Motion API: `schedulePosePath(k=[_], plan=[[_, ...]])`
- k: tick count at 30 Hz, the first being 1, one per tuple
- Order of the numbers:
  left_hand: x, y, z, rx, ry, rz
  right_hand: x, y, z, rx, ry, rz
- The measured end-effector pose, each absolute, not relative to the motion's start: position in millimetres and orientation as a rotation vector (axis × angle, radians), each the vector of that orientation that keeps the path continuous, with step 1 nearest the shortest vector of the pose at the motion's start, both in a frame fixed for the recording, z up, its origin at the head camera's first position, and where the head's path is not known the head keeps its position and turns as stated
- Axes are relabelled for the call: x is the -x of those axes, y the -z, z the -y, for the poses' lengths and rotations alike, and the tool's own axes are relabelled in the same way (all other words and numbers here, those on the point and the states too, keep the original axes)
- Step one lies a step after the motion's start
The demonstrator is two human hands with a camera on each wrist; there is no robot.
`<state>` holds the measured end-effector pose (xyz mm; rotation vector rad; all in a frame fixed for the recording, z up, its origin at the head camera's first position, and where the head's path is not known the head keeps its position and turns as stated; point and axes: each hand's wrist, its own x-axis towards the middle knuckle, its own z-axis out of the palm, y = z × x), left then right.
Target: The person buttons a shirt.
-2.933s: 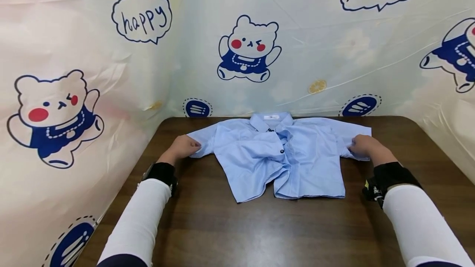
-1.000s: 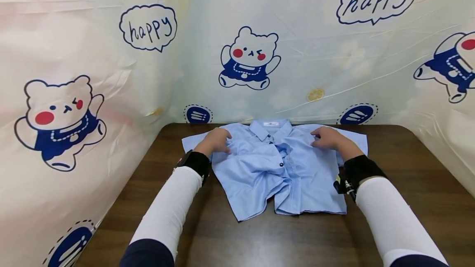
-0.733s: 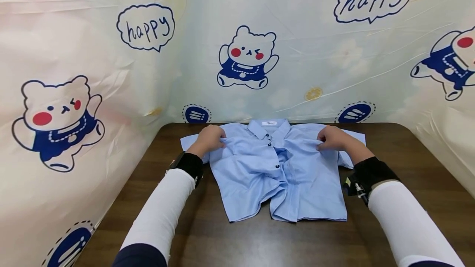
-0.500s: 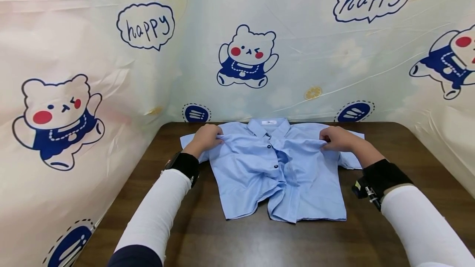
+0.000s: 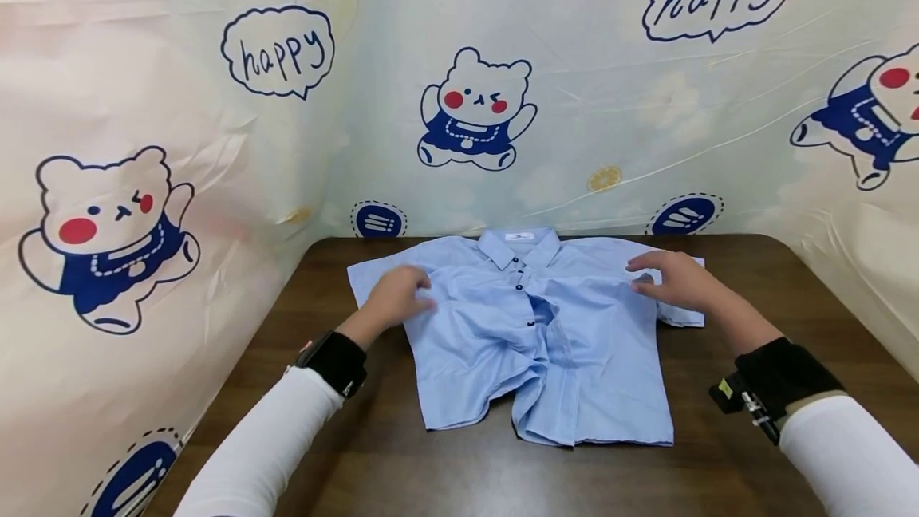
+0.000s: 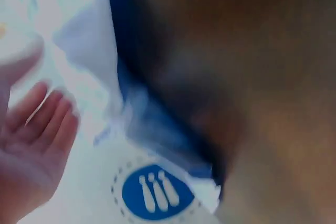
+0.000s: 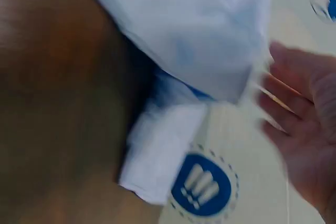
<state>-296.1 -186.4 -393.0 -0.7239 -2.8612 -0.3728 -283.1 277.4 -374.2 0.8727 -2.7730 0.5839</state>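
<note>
A light blue short-sleeved shirt (image 5: 610, 341) lies front up on the table, its collar at the far edge. Its lower front is rumpled and parted below the dark buttons. My left hand (image 5: 393, 297) hovers at the shirt's left side near the sleeve, fingers loose and holding nothing. On the opposite side my right hand (image 5: 678, 278) is above the right sleeve, thumb and fingers apart. In the left wrist view the fingers (image 6: 44, 121) are spread away from the cloth. The right wrist view shows relaxed fingers (image 7: 286, 103) beside the shirt.
The brown wooden table (image 5: 459, 477) extends in front of the shirt and to both sides. Behind it hangs a pale printed curtain (image 5: 589, 86) with bears and "happy" bubbles, which also runs along the left and right.
Both hands moved from the sleeve ends inward to the chest, pinched the cloth and pulled it toward me. Now they have let go and drawn apart; the shirt's hem sits nearer.
</note>
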Motion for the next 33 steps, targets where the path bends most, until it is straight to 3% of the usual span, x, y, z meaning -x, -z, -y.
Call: schedulePosePath(k=[4, 8, 20, 25, 33], plan=[[273.2, 407.2, 182.7, 1.001, 0.35, 3.063, 265.1, 396.0, -263.8, -1.094, -0.469, 2.498], [260.7, 415.7, 185.7, 1.058, 0.304, 3.244, 240.8, 411.3, -253.0, -1.269, -0.461, 2.723], [248.9, 409.6, 209.5, 1.115, 0.319, 3.432, 212.1, 413.0, -277.3, -1.317, -0.527, 3.019], [248.1, 405.7, 209.3, 1.14, 0.305, 3.412, 213.0, 406.7, -276.3, -1.316, -0.552, 3.044], [275.0, 393.5, 191.2, 1.065, 0.433, 3.041, 248.8, 375.8, -251.7, -1.037, -0.52, 2.87]])
